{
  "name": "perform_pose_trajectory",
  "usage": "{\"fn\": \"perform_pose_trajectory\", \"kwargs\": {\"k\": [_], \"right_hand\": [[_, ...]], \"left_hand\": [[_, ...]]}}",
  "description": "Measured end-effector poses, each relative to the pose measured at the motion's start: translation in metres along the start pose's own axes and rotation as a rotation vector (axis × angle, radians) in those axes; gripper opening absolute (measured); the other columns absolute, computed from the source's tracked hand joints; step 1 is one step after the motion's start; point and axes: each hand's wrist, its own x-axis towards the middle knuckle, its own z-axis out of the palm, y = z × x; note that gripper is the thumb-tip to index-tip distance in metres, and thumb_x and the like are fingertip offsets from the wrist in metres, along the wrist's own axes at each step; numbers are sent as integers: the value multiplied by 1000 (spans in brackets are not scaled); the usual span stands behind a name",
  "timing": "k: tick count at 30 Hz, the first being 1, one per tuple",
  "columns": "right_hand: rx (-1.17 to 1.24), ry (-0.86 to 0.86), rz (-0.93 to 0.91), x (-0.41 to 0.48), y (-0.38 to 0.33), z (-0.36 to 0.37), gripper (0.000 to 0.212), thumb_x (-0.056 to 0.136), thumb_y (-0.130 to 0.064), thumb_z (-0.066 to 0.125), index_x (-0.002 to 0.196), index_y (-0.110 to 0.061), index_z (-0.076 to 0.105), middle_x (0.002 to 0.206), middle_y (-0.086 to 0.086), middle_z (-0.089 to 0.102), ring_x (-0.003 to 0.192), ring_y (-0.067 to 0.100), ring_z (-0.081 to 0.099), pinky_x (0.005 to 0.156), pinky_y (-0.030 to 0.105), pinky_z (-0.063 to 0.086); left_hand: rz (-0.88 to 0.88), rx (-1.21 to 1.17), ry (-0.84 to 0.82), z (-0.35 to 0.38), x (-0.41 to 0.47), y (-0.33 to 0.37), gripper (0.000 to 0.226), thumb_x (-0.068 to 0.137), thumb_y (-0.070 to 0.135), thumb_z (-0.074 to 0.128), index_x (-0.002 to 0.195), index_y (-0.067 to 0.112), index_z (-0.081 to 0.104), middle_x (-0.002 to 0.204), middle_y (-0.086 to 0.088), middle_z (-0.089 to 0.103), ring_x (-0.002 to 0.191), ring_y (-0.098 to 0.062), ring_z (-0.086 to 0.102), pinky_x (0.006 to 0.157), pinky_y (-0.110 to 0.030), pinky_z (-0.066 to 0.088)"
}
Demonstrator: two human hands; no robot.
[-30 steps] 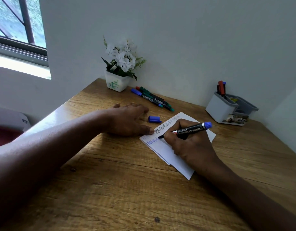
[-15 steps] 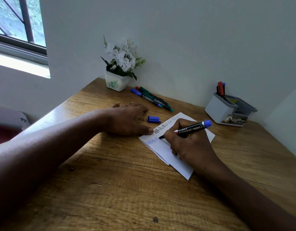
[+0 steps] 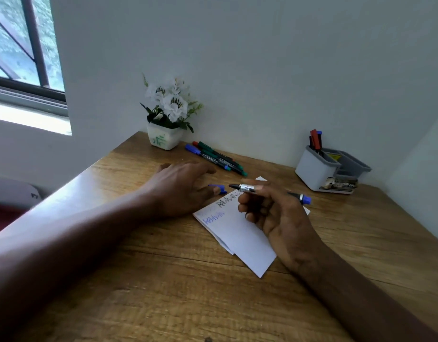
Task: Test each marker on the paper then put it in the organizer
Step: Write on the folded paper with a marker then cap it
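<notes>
My right hand holds an uncapped blue-ended marker lifted off the folded white paper, its tip pointing left. Blue and black scribbles mark the paper's near-left part. My left hand lies flat on the desk, thumb touching the marker's blue cap. Several more markers lie in a row near the wall. The grey organizer stands at the back right with red and blue markers upright in it.
A small white pot of white flowers stands in the back corner of the wooden desk. Walls close the desk off behind and on the right. A window is at the upper left.
My right hand has lifted the marker off the paper and swung its tip to the left, toward the cap. My left hand has shifted slightly right, its thumb now at the cap.
</notes>
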Motion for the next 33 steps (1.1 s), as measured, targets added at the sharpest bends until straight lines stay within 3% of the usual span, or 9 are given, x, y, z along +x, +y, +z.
{"fn": "perform_pose_trajectory", "kwargs": {"k": [3, 6, 8, 11, 16, 23, 26, 29, 33], "right_hand": [[65, -24, 12, -2, -3, -3, 32, 98, -23, 54, 83, -14, 81, 78, 13, 72, 68, 19, 67, 61, 27, 52], [65, -16, -50, 0, -5, -7, 22, 95, -19, 58, 92, -11, 79, 73, 11, 70, 65, 17, 66, 56, 25, 52], [66, -7, -92, 1, -8, -10, 17, 88, -18, 63, 98, -9, 74, 73, 9, 70, 64, 16, 66, 55, 24, 53], [79, 16, -125, 3, -13, -16, 17, 74, -22, 70, 88, -13, 74, 72, 9, 71, 63, 17, 65, 55, 25, 52], [99, 25, -102, 1, -18, -22, 13, 71, -23, 72, 75, -14, 80, 72, 11, 72, 62, 18, 65, 55, 26, 52], [97, -96, -83, -2, -16, -22, 31, 77, -31, 60, 85, -11, 82, 82, 16, 75, 69, 20, 68, 62, 27, 55], [86, -126, -78, -3, -16, -20, 26, 79, -27, 63, 87, -11, 81, 83, 17, 75, 68, 19, 68, 60, 25, 56], [82, -128, -76, -5, -18, -19, 20, 80, -24, 67, 81, -11, 82, 77, 15, 74, 61, 18, 65, 56, 25, 53], [68, -141, -121, -8, -16, -18, 16, 81, -22, 67, 77, -12, 79, 74, 16, 73, 63, 21, 65, 58, 28, 54]], "left_hand": [[41, 80, 27, 5, 5, 3, 50, 92, 61, 52, 138, 41, 52, 146, 9, 52, 136, -17, 44, 110, -48, 35], [57, 46, 42, 6, 9, 3, 35, 90, 56, 61, 121, 40, 65, 127, 14, 63, 121, -13, 53, 100, -45, 44], [47, -59, 98, 5, 8, 1, 24, 89, 47, 68, 111, 38, 69, 112, 16, 67, 106, -6, 60, 92, -37, 51], [52, -367, 186, 3, 5, -4, 17, 88, 30, 74, 104, 35, 71, 96, 15, 72, 91, 0, 66, 80, -25, 54], [154, -890, 82, -7, -5, 2, 24, 85, 17, 73, 109, 13, 72, 99, -8, 75, 90, -24, 70, 81, -32, 58], [254, -858, 5, -10, -17, 20, 25, 86, 20, 73, 110, 16, 73, 103, -9, 74, 93, -27, 69, 80, -36, 58], [264, -885, -11, -10, -18, 23, 22, 89, 13, 70, 111, 13, 72, 106, -7, 75, 96, -21, 70, 78, -32, 57], [255, -943, -30, -11, -20, 23, 20, 87, 10, 71, 108, 7, 73, 101, -10, 75, 85, -15, 68, 70, -25, 53], [259, -1037, -46, -10, -20, 22, 20, 85, 10, 74, 103, 1, 74, 95, -20, 71, 76, -20, 61, 66, -29, 50]]}}
